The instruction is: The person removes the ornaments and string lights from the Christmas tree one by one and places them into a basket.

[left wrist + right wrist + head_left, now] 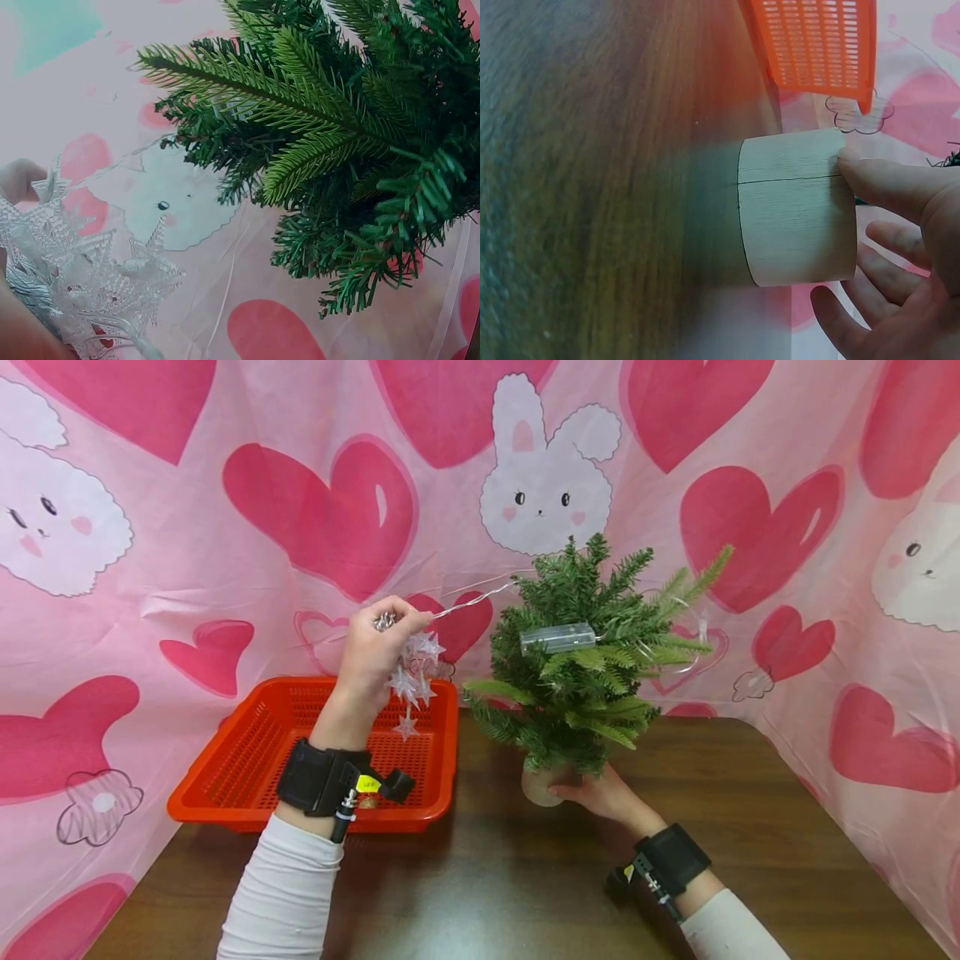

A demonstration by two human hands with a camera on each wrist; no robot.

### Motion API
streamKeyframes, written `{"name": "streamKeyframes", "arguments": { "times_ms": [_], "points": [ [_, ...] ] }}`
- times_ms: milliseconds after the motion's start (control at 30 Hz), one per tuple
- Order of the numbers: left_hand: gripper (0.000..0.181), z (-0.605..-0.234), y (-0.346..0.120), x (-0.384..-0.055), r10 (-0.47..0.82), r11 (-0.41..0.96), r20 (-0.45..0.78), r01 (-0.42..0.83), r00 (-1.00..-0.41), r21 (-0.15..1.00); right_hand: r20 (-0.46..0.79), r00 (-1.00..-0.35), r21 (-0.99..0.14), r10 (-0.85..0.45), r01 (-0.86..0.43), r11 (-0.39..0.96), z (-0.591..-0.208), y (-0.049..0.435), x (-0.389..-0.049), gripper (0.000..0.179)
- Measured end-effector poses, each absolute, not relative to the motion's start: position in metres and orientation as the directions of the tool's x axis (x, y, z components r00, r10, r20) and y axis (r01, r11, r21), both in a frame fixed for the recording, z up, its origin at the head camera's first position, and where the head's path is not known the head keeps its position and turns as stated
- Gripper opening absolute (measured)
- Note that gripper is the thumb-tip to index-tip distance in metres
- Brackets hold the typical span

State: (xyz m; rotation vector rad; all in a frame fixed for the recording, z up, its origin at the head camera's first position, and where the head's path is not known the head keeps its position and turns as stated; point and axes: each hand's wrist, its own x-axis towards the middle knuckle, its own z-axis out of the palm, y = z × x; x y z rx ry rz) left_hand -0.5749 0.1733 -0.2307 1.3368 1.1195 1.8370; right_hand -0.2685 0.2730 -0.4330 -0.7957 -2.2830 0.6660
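My left hand (372, 652) grips a bunched string of clear star lights (407, 683), some stars dangling below the fingers. From this bundle a twisted wire (472, 602) stretches right to the small artificial Christmas tree (577, 693). A clear battery box (558, 637) lies against the front branches. My right hand (609, 795) holds the tree's pale wooden base (799, 217), thumb at its upper edge and fingers around the far side. The tree stands upright on the table. In the left wrist view, the clustered stars (82, 277) hang beside the green branches (330, 135).
An orange-red plastic basket (225, 768) stands at the left, below my left forearm, with a small brownish thing (368, 803) inside. Around the dark wooden table (517, 893) hangs a pink cloth (450, 527) with hearts and rabbits, close behind the tree.
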Motion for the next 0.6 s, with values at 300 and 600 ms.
{"name": "streamKeyframes", "arguments": {
  "times_ms": [300,600],
  "points": [
    [0.03,-0.231,0.198,-0.59,0.863,-0.48,0.471,-0.004,-0.183,0.877,0.223,-0.544,-0.562,0.809,0.606,0.563,-0.429,0.259,-0.272,0.071],
    [0.031,-0.231,0.217,-0.597,0.862,-0.5,0.506,-0.117,0.028,0.858,0.285,-0.428,-0.596,0.858,0.622,0.508,-0.432,0.247,-0.288,0.065]
  ]
}}
